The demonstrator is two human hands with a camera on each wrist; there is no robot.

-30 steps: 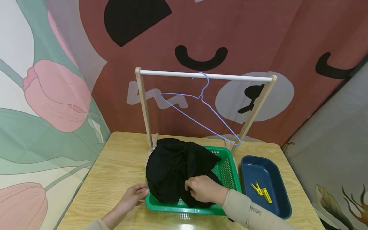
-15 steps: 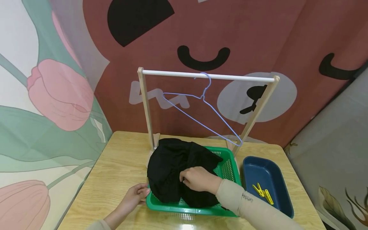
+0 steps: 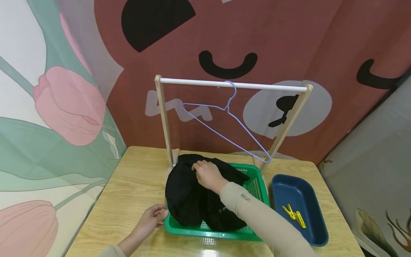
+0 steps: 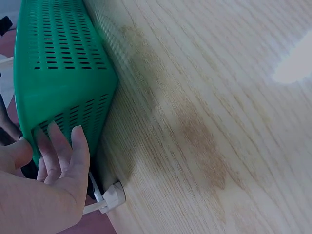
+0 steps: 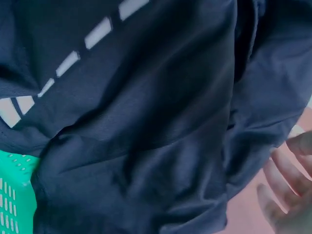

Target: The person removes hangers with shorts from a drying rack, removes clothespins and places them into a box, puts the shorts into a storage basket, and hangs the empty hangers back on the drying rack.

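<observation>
In the head view a crumpled black garment (image 3: 186, 200) lies in a green plastic basket (image 3: 215, 235). White stripe blocks run across the garment (image 5: 117, 117) in the right wrist view. At the basket's left corner my left hand (image 3: 152, 217) grips the rim; in the left wrist view, the thumb is over the edge and the fingers (image 4: 80, 146) lie along the slotted outer wall. My right hand (image 3: 208, 174) is over the far part of the garment, thumb and fingers closing at a fold edge. In the right wrist view, this hand (image 5: 290, 187) shows at the right border.
Behind the basket stands a wooden rack with a white rail (image 3: 273, 86), a blue hanger (image 3: 221, 135) hooked on it. To the right, a dark blue tray (image 3: 298, 189) holds yellow clothespins (image 3: 294, 216). All stand on a wood-grain table (image 3: 141, 178) against a printed backdrop.
My right hand has moved away from me, from the near part of the garment to its far part. My left hand stays at the basket's corner.
</observation>
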